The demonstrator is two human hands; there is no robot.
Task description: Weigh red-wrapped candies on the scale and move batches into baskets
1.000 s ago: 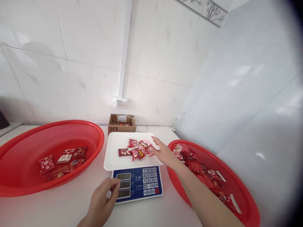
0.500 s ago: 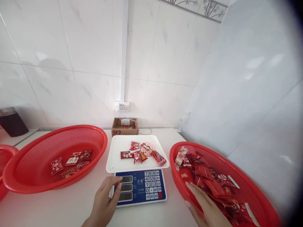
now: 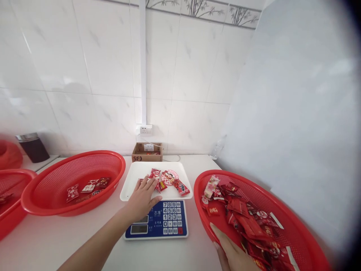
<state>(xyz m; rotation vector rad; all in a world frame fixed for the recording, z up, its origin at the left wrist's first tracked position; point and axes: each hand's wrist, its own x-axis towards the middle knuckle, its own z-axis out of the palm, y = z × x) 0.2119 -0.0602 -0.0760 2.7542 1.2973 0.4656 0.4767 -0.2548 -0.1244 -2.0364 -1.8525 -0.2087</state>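
My left hand [image 3: 142, 199] reaches over the blue keypad scale [image 3: 163, 222] with fingers stretched out, the fingertips on the red candy packets [image 3: 169, 180] lying on the scale's white tray [image 3: 132, 188]. My right hand [image 3: 234, 256] rests with fingers extended on the near rim of the red basket [image 3: 293, 241] at the right, which holds several red packets [image 3: 248, 222]. Neither hand grips anything that I can see.
A second red mesh basket [image 3: 73, 184] with a few packets stands left of the scale, another red basket [image 3: 8, 203] at the far left edge. A small cardboard box [image 3: 147, 152] and a wall socket [image 3: 144, 130] are behind the tray. A dark bin [image 3: 32, 146] stands far left.
My left hand moved from the scale's display up onto the packets on the tray. My right hand left the tray and came down to the right basket's near rim. The view shifted up and left.
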